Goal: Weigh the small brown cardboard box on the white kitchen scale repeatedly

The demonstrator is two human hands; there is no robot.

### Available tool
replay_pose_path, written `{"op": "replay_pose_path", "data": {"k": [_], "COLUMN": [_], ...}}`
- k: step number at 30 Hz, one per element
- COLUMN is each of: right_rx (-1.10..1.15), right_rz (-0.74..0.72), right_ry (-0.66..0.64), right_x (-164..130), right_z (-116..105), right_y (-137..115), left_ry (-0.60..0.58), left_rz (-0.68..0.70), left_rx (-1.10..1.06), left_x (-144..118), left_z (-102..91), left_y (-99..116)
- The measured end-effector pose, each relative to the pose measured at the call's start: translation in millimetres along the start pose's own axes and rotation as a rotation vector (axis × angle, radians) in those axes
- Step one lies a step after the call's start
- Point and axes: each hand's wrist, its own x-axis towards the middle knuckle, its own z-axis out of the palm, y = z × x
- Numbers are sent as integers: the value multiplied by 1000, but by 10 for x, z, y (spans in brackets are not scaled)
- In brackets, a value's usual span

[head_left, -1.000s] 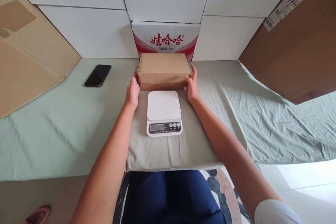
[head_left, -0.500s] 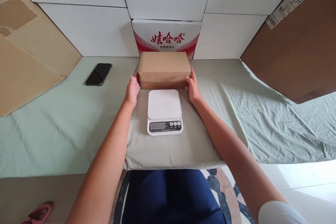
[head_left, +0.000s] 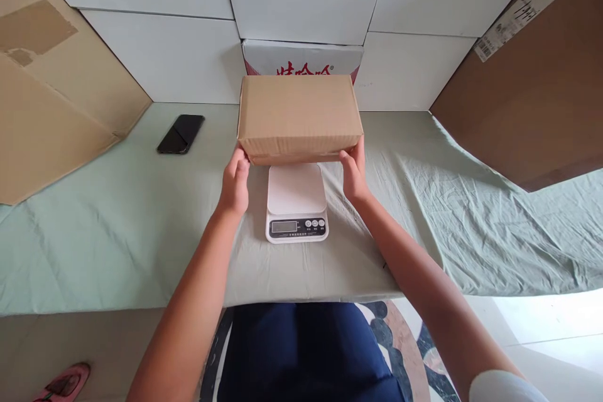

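Note:
A brown cardboard box [head_left: 299,107] is held up between my two hands, raised off the cloth and tilted a little. My left hand [head_left: 235,182] grips its left lower corner, and my right hand [head_left: 354,169] clasps the right lower corner with the thumb on the front. Just below and nearer to me sits a white kitchen scale [head_left: 296,201] with a display and round buttons on its front. The display looks blank. The box covers the back edge of the scale's plate from view.
A black phone [head_left: 181,134] lies to the left on the green cloth [head_left: 117,213]. Large cardboard panels [head_left: 70,88] [head_left: 527,94] flank the table. At the back stands a white and red printed carton [head_left: 301,55] among white boxes [head_left: 164,53].
Both hands have lifted the cardboard box from the cloth, up and slightly toward me. It now hides the lower part of the printed carton. The scale has stayed in place.

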Motion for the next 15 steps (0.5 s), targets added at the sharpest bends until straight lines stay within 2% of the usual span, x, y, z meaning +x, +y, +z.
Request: {"op": "replay_pose_path", "data": {"k": [3, 7, 10, 15], "right_rx": [-1, -48, -34, -26], "right_rz": [-3, 55, 81, 119], "right_ry": [-33, -75, -67, -59], "right_x": [-371, -839, -944, -875], "right_z": [-54, -120, -122, -98], "right_y": [-185, -256, -254, -258], "left_ry": [25, 30, 14, 20], "left_rz": [14, -58, -76, -129], "left_rx": [7, 11, -7, -8], "left_x": [-422, -872, -940, -862], "left_z": [-57, -79, -50, -11], "left_y": [233, 321, 321, 365]}}
